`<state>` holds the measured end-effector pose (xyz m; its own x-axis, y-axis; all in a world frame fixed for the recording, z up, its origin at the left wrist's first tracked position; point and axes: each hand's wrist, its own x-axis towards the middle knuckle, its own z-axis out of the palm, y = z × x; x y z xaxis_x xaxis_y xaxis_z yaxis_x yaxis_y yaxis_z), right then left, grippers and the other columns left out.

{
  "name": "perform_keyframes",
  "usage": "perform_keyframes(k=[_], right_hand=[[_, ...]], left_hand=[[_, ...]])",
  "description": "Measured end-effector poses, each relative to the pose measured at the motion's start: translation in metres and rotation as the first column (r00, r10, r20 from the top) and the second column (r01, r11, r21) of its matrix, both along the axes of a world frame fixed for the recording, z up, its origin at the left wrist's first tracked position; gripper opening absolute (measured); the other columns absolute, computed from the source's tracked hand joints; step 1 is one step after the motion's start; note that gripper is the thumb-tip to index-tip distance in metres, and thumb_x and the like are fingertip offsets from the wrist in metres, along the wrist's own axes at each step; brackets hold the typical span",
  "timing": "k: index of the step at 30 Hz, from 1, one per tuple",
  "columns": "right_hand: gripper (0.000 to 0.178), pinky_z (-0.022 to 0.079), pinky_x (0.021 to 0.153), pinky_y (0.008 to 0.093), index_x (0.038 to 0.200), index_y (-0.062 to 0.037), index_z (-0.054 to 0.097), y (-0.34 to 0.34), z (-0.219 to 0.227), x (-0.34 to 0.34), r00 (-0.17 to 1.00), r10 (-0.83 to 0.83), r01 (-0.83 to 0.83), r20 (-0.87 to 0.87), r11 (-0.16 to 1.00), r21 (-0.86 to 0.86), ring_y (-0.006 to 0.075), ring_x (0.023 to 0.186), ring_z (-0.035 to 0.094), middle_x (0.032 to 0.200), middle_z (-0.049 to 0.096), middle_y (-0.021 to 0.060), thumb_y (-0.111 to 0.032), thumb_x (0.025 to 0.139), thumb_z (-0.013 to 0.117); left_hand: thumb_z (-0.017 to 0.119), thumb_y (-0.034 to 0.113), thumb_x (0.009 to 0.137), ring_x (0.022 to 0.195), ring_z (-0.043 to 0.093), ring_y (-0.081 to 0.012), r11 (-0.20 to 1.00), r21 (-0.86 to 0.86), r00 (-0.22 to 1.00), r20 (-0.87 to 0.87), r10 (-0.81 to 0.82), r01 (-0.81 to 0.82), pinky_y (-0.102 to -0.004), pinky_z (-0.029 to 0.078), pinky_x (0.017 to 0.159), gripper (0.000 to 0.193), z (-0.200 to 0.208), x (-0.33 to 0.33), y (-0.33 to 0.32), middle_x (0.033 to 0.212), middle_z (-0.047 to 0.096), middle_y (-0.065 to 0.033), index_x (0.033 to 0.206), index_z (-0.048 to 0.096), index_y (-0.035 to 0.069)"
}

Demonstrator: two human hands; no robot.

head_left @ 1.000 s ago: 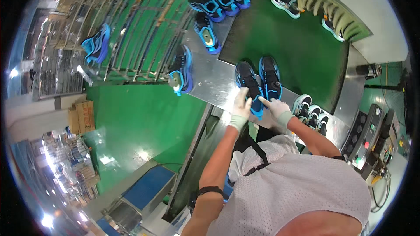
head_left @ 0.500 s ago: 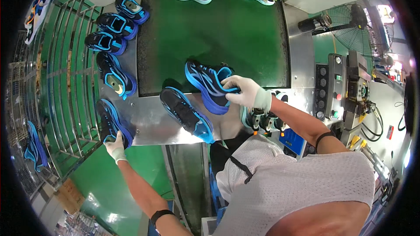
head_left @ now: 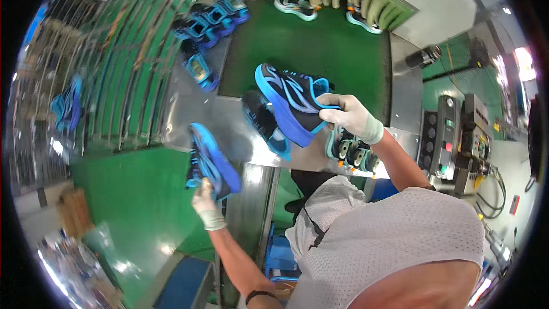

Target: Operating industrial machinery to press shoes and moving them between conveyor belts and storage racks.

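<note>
My right hand (head_left: 350,117), in a pale glove, grips the heel of a black and blue sneaker (head_left: 293,103) and holds it tilted above the metal table (head_left: 229,120). Just below it a second black and blue sneaker (head_left: 265,124) lies on the table. My left hand (head_left: 206,204), also gloved, holds a third blue sneaker (head_left: 210,163) by its heel, out past the table's near-left edge.
A green conveyor belt (head_left: 337,51) carries more sneakers (head_left: 295,4) at its far end. Blue sneakers (head_left: 209,20) sit on a metal roller rack (head_left: 123,80) to the left. A control box (head_left: 446,143) with buttons stands right. Several pale shoe lasts (head_left: 350,149) hang beside my right wrist.
My left hand has taken a blue sneaker off the rack side and drawn it toward me. The right hand has lifted its sneaker slightly higher. The view swung right.
</note>
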<state>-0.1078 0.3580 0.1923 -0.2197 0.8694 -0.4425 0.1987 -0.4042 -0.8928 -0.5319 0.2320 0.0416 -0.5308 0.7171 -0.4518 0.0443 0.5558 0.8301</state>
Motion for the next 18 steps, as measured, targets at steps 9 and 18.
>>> perform_keyframes(k=[9, 18], right_hand=[[0.041, 0.050, 0.072, 0.0258, 0.120, 0.0041, 0.063, -0.123, 0.008, -0.129, 0.886, 0.421, -0.450, 0.197, 0.883, 0.137, 0.0085, 0.080, 0.059, 0.098, 0.063, 0.0020, -0.023, 0.090, 0.066], [0.030, 0.048, 0.061, 0.0247, 0.110, 0.0064, 0.063, -0.316, -0.006, -0.284, 0.260, 0.964, -0.953, -0.060, 0.266, 0.143, 0.0089, 0.066, 0.060, 0.097, 0.063, 0.0044, -0.011, 0.086, 0.065]], left_hand=[[0.071, 0.030, 0.090, 0.069, 0.050, -0.0102, 0.944, 0.029, 0.943, 0.061, 0.328, -0.330, -0.0312, 0.044, 0.063, 0.031, 0.042, 0.113, -0.268, 0.073, 0.062, -0.0009, 0.082, 0.066, 0.000], [0.072, 0.026, 0.088, 0.072, 0.046, -0.0076, 0.351, 0.242, 0.337, -0.096, 0.937, -0.905, -0.0262, 0.041, 0.065, 0.027, 0.143, 0.180, -0.534, 0.078, 0.053, 0.0022, 0.090, 0.062, 0.001]])
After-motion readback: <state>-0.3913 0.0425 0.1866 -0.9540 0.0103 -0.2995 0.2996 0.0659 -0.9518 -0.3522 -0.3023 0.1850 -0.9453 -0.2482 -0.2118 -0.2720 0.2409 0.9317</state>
